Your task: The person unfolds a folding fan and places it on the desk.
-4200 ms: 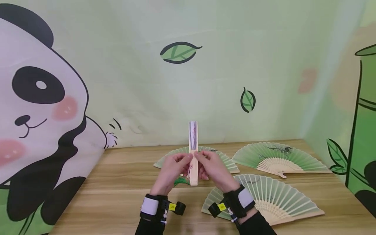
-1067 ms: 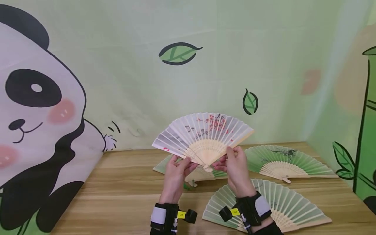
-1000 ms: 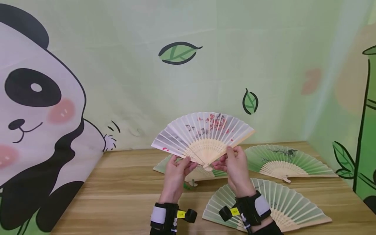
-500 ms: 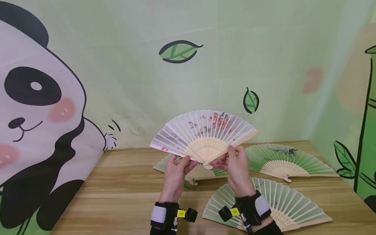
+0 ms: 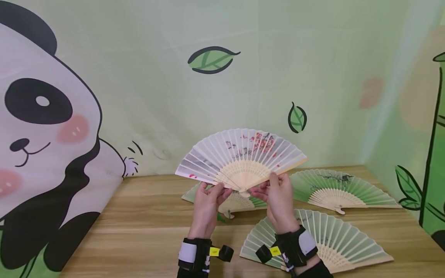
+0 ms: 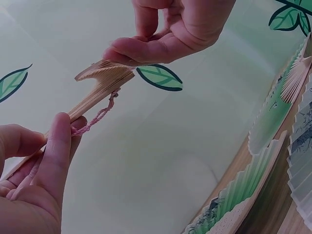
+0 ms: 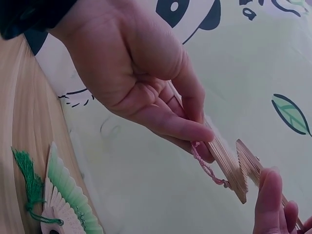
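Note:
A white folding fan (image 5: pixel 240 148) with red blossoms and pale bamboo ribs is spread wide above the table. My left hand (image 5: pixel 207 208) pinches its left guard stick between thumb and fingers. Near the pivot on the other side, my right hand (image 5: pixel 281 199) grips the right guard stick. A pink cord (image 6: pixel 100 117) hangs from the pivot end and reaches the left fingers in the left wrist view. Edge-on in the right wrist view, the fan's ribs (image 7: pixel 226 163) run between the left hand (image 7: pixel 141 78) and the right fingertips (image 7: pixel 269 190).
Below, on the wooden table (image 5: pixel 139 231), lie three spread green fans: one partly hidden behind the hands (image 5: pixel 240 202), a bright green one (image 5: pixel 342 189) at back right, a pale one (image 5: pixel 323 235) in front. A green tassel (image 7: pixel 30 180) lies by the first. Behind stands a printed backdrop (image 5: pixel 149 77).
The fan was upright and folded 4.2 seconds ago; the hands have since drawn it apart into a wide spread. Over the last second it has risen slightly and widened a little.

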Tool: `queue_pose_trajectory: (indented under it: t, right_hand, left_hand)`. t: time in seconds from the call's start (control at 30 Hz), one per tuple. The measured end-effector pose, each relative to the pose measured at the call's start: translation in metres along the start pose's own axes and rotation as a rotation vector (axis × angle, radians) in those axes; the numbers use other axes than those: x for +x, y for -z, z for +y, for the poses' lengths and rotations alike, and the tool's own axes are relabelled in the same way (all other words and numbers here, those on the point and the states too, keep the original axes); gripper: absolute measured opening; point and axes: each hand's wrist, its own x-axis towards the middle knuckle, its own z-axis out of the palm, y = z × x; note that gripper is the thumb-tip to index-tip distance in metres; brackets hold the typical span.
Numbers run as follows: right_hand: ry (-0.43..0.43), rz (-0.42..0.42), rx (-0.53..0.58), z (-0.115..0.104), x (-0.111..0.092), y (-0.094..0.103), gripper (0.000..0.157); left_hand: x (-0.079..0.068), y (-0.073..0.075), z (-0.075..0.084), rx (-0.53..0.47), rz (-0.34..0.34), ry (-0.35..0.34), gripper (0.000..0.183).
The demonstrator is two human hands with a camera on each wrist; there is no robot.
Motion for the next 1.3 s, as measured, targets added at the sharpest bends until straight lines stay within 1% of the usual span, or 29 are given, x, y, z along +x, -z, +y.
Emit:
queue_pose_trajectory:
  t: [0.17, 0.33, 0.5, 0.67, 0.83, 1.03, 1.17, 1.3]
  right_hand:
    - [0.013, 0.01, 0.028, 0.002, -0.003, -0.003, 0.021]
    - [0.024, 0.024, 0.064, 0.004, -0.005, -0.005, 0.025]
    - [0.032, 0.048, 0.121, 0.009, -0.008, -0.007, 0.022]
    - [0.048, 0.1, 0.181, 0.016, -0.01, -0.011, 0.019]
    - [0.086, 0.121, 0.235, 0.019, -0.011, -0.015, 0.023]
    - [0.101, 0.16, 0.279, 0.019, -0.014, -0.023, 0.016]
    - [0.097, 0.172, 0.305, 0.024, -0.02, -0.033, 0.018]
    - [0.074, 0.169, 0.325, 0.032, -0.022, -0.048, 0.02]
  left_hand:
    - [0.0, 0.001, 0.0, -0.018, 0.021, -0.01, 0.031]
    - [0.001, 0.001, 0.001, -0.034, 0.013, -0.029, 0.033]
    - [0.001, 0.002, 0.0, -0.055, 0.019, -0.034, 0.033]
    - [0.0, 0.002, -0.002, -0.084, 0.028, -0.027, 0.035]
    - [0.002, 0.0, -0.003, -0.132, 0.01, -0.047, 0.038]
    - [0.001, -0.001, 0.002, -0.141, 0.008, -0.074, 0.037]
    - [0.0, 0.006, 0.006, -0.133, 0.047, -0.074, 0.033]
    - [0.003, 0.02, 0.013, -0.124, 0.076, -0.081, 0.029]
